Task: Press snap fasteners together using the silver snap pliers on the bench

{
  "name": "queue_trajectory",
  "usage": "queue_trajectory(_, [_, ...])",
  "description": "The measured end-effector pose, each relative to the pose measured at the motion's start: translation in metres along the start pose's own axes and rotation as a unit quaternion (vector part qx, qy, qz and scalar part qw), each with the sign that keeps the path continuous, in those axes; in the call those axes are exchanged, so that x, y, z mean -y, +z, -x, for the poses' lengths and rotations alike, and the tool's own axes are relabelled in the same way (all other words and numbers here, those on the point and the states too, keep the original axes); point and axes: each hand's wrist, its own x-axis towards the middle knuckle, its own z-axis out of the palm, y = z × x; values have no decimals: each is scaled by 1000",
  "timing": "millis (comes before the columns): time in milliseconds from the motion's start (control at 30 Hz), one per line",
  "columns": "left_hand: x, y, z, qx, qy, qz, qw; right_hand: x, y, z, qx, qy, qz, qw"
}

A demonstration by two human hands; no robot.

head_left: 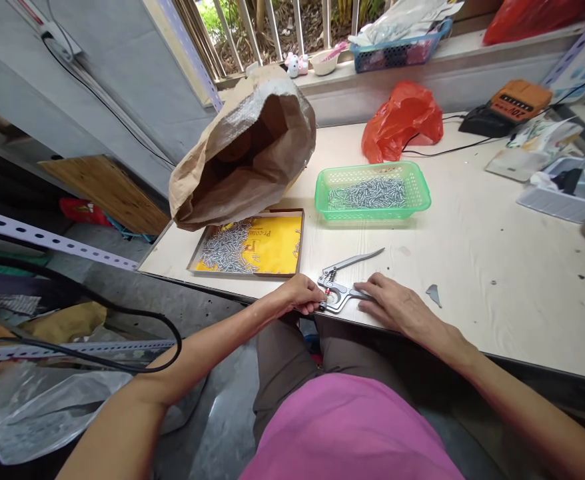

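On the table's front edge lie silver spring-loaded pliers (341, 293), handles spread apart, with a small red part near the jaw. My right hand (390, 303) grips the lower handle with its fingers, while the upper handle points away to the right, untouched. At the jaw end, my left hand (302, 294) is closed, fingertips pinched together against the pliers' head; whatever is between them is too small to make out. Left of the pliers, a shallow tray (277, 270) with a yellow lining holds a heap of small metal pieces. Behind stands a green plastic basket (372, 213) with more such pieces.
A large open paper bag (242, 167) leans over the tray's back edge. Farther back are a red plastic bag (402, 120) and an orange-and-black battery on a charger (520, 100) with a cable. A grey fragment (434, 294) lies right of my right hand.
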Motion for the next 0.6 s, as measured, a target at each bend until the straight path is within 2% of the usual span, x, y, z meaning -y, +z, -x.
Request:
queue_trajectory(133, [1,1,-1,-3,-5,0,1000,-29,-3,-11,-47,-34,50,997])
queue_trajectory(267, [-1,1,0,-9,-7,-7,1000,-52,-3,-30,22,-45,89,995])
queue_trajectory(400, [-1,1,0,-3,-7,-10,1000,-53,-5,-40,38,-55,78,995])
queue_trajectory(600, [-1,1,0,8,-13,-3,1000,-44,-5,-33,30,-50,102,993])
